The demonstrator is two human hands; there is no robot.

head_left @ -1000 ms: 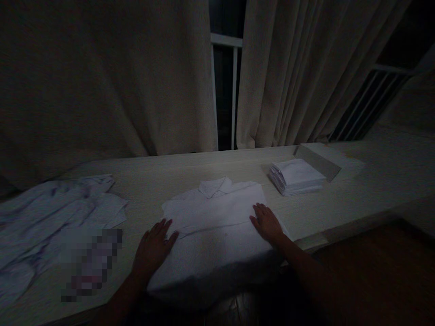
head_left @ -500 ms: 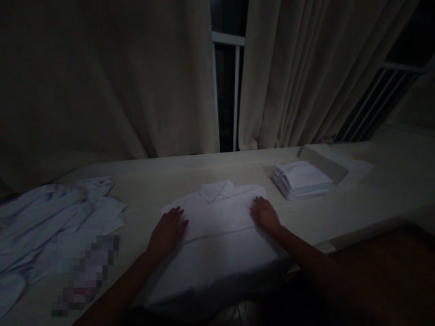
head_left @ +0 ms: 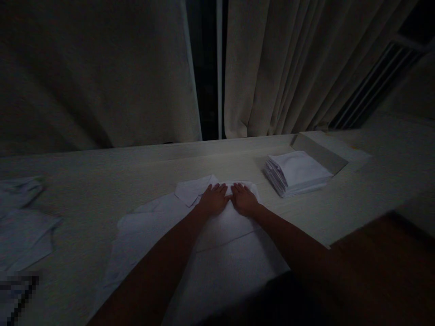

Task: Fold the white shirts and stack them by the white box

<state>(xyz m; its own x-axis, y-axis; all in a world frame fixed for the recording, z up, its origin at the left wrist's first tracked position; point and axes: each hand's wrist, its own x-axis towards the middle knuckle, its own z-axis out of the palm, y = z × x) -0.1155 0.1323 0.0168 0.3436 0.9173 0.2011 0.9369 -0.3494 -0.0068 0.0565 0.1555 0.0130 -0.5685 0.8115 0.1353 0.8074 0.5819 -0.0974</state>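
A white collared shirt (head_left: pixel 220 262) lies spread on the pale surface before me, its collar (head_left: pixel 192 189) pointing away. My left hand (head_left: pixel 214 199) rests flat on the shirt just right of the collar, fingers stretched forward. Close beside it, my right hand (head_left: pixel 244 199) presses flat near the shirt's upper right corner. The two thumbs nearly meet. Neither hand grips the cloth as far as I can see. My left forearm covers part of the shirt, and its lower edge runs into dark shadow.
A neat stack of folded white cloth (head_left: pixel 299 174) stands to the right, against a pale box-like piece (head_left: pixel 329 151). Loose white garments (head_left: pixel 27 235) lie at the far left. Curtains (head_left: pixel 136 81) hang behind the pale surface (head_left: pixel 84 194). The room is dim.
My left hand has moved right across the shirt, and my hands are now side by side. The shirt spreads wider to the left. The view has shifted right.
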